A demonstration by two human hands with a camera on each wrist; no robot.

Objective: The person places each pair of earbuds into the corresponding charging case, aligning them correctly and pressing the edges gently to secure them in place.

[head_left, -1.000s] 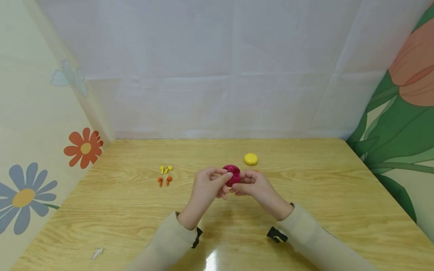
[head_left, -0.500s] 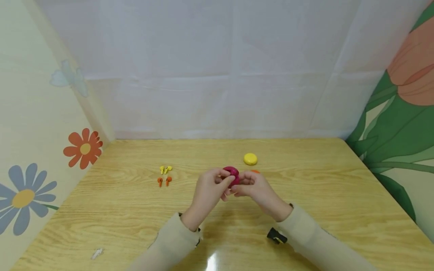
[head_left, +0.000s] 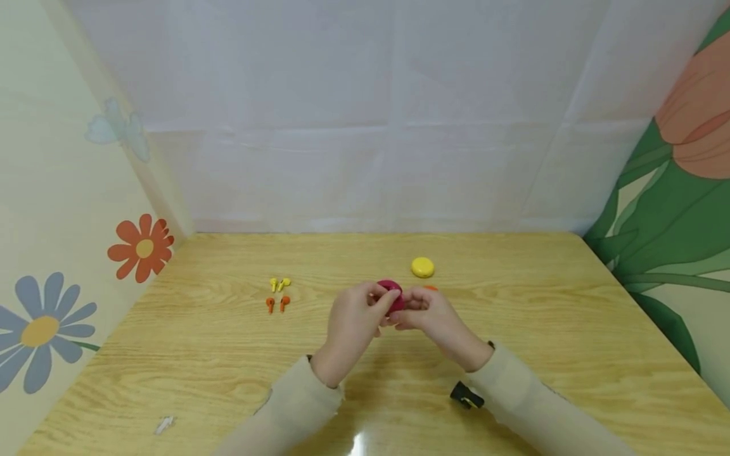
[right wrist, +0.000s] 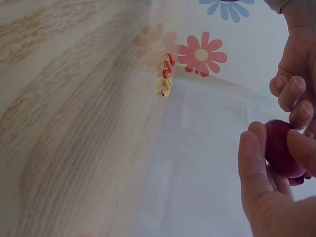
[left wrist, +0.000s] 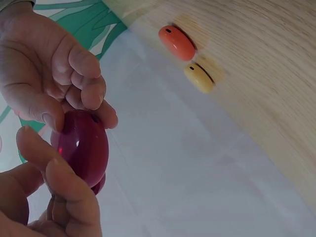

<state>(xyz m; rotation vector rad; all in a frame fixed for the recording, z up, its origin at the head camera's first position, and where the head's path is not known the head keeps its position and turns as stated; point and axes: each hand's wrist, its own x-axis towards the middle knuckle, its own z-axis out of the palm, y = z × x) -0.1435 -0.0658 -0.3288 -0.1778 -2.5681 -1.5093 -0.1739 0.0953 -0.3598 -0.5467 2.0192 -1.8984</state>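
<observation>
A glossy magenta earbud charging case point(left wrist: 86, 148) is up between both hands, above the table. In the head view my left hand point(head_left: 352, 320) pinches it from the left, thumb across its face. My right hand point(head_left: 430, 316) grips its right edge between thumb and fingers. In the left wrist view, the right thumb and fingertips are at the case's upper end and the left fingers along its near side. A smaller magenta piece point(right wrist: 296, 180) shows at the case's lower end, mostly hidden.
Two yellow earbuds point(head_left: 279, 285) and two orange earbuds point(head_left: 277, 304) lie on the left of the wooden table point(head_left: 199, 354). Behind the hands sit a yellow case point(head_left: 422, 267) and an orange case point(left wrist: 177, 43). A small whitish object point(head_left: 164, 424) lies front left.
The left hand has turned slightly and its thumb has moved up and right over the magenta case, covering more of it. The right hand stays nearly still.
</observation>
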